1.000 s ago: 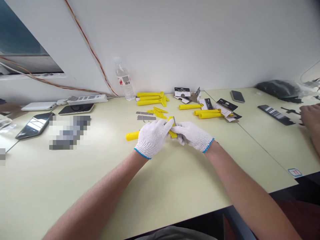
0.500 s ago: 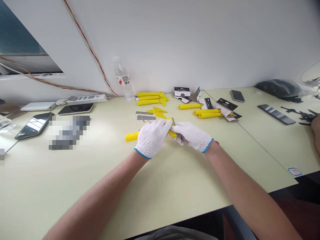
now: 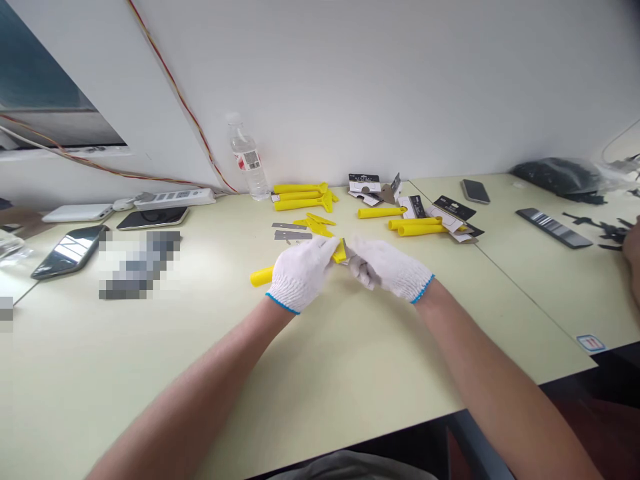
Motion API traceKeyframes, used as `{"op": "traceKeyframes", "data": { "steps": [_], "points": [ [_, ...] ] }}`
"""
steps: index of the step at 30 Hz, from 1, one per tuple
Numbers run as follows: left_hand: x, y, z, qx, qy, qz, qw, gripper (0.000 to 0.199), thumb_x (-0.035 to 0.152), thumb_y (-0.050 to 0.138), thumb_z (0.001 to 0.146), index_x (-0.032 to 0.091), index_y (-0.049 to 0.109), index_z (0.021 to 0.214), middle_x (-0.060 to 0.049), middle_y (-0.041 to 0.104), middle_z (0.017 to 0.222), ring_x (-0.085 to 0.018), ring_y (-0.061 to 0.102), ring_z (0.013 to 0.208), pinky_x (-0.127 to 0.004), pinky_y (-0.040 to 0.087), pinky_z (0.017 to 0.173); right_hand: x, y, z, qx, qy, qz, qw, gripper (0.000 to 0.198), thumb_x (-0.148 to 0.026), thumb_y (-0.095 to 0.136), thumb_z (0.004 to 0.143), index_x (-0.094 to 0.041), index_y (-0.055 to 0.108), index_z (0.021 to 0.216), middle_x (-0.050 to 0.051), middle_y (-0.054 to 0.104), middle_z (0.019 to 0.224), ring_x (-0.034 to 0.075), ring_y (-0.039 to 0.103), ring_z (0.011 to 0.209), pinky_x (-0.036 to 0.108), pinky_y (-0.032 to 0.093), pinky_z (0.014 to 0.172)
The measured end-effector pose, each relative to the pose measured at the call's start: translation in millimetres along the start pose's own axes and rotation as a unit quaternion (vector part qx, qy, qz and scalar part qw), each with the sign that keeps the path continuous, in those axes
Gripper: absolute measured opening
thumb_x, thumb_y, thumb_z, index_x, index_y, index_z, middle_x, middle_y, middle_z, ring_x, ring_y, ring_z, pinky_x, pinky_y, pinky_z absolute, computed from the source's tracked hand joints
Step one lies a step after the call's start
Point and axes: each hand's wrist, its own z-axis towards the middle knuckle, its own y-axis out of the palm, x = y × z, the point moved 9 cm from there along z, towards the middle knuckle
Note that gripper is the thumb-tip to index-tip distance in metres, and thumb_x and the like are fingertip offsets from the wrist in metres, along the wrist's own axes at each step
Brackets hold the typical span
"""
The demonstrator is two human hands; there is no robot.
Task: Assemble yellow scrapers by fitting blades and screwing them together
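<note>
My left hand (image 3: 301, 270), in a white knit glove with a blue cuff, is closed around a yellow scraper (image 3: 261, 276). The handle sticks out to the left, and the head with a grey blade along its edge shows past my fingertips on the right. Beside that edge is my gloved right hand (image 3: 389, 265), its fingers curled and slightly blurred; whatever they may hold is hidden. Just behind my left hand lie loose grey blades (image 3: 293, 235) and flat yellow plastic pieces (image 3: 320, 225), with a few tiny parts.
Yellow scrapers (image 3: 303, 197) lie by the wall near a water bottle (image 3: 249, 163). More yellow handles (image 3: 420, 227) and black-and-white cards (image 3: 453, 212) are at the right. Phones (image 3: 70, 251) and a power strip (image 3: 175, 198) lie left. Another person's hand (image 3: 634, 257) shows at the right edge.
My right hand has drawn slightly right, off the scraper head. The head has turned in my left hand, so more of its yellow face shows.
</note>
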Motion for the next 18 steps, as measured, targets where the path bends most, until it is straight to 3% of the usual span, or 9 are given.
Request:
{"op": "traceKeyframes", "data": {
  "steps": [2, 4, 6, 8, 12, 15, 18],
  "points": [
    [-17, -6, 5, 0.013, -0.049, -0.049, 0.997, 0.031, 0.030, 0.052, 0.100, 0.032, 0.071, 0.125, -0.003, 0.074, 0.112, -0.022, 0.069, 0.088, -0.031, 0.040, 0.062, 0, -7, 3, -0.023, 0.000, -0.070, 0.997, 0.085, -0.071, 0.011, 0.101, -0.012, 0.073, 0.104, 0.011, 0.066, 0.080, 0.004, 0.062, 0.069, 0.014, 0.044, 0.059],
    [-35, -14, 9, 0.022, -0.101, -0.112, 0.988, 0.028, 0.037, 0.053, 0.100, 0.029, 0.075, 0.116, -0.003, 0.075, 0.103, -0.022, 0.068, 0.086, -0.030, 0.041, 0.064, 0, -25, 6, 0.026, 0.000, -0.130, 0.991, 0.077, -0.065, 0.017, 0.106, -0.010, 0.069, 0.122, 0.013, 0.068, 0.095, 0.009, 0.064, 0.077, 0.019, 0.050, 0.067],
    [-57, -17, 11, 0.013, -0.173, -0.183, 0.968, 0.028, 0.042, 0.056, 0.096, 0.022, 0.075, 0.091, -0.004, 0.070, 0.080, -0.020, 0.062, 0.070, -0.029, 0.038, 0.059, 0, -35, 9, 0.061, 0.001, -0.180, 0.982, 0.063, -0.056, 0.031, 0.108, -0.007, 0.065, 0.129, 0.015, 0.067, 0.107, 0.014, 0.064, 0.088, 0.027, 0.054, 0.081],
    [-72, -18, 10, -0.002, -0.230, -0.274, 0.934, 0.031, 0.044, 0.060, 0.092, 0.018, 0.069, 0.076, -0.002, 0.059, 0.062, -0.015, 0.053, 0.057, -0.028, 0.036, 0.054, 0, -31, 14, 0.053, 0.004, -0.211, 0.976, 0.047, -0.045, 0.048, 0.105, -0.006, 0.067, 0.124, 0.016, 0.066, 0.112, 0.019, 0.063, 0.098, 0.032, 0.051, 0.095],
    [-84, -17, 8, -0.016, -0.287, -0.437, 0.852, 0.023, 0.037, 0.066, 0.084, 0.016, 0.065, 0.074, 0.000, 0.054, 0.058, -0.012, 0.048, 0.053, -0.026, 0.039, 0.052, 1, -2, 32, -0.023, 0.008, -0.268, 0.963, 0.028, -0.032, 0.067, 0.095, -0.008, 0.073, 0.107, 0.014, 0.067, 0.109, 0.022, 0.060, 0.107, 0.034, 0.044, 0.106],
    [-86, -9, 5, -0.040, -0.320, -0.504, 0.801, 0.021, 0.034, 0.071, 0.082, 0.014, 0.065, 0.079, 0.000, 0.055, 0.059, -0.011, 0.049, 0.054, -0.025, 0.042, 0.053, 3, 15, 52, -0.066, 0.022, -0.301, 0.951, 0.034, -0.036, 0.071, 0.095, -0.003, 0.072, 0.100, 0.017, 0.066, 0.105, 0.024, 0.059, 0.112, 0.037, 0.043, 0.109],
    [-84, 3, 5, -0.076, -0.324, -0.559, 0.759, 0.020, 0.031, 0.073, 0.084, 0.014, 0.064, 0.083, 0.001, 0.051, 0.060, -0.009, 0.046, 0.055, -0.024, 0.038, 0.052, 7, 24, 69, -0.087, 0.034, -0.310, 0.946, 0.043, -0.044, 0.064, 0.102, -0.002, 0.067, 0.111, 0.015, 0.062, 0.109, 0.019, 0.060, 0.111, 0.037, 0.049, 0.106]
  ]
}}
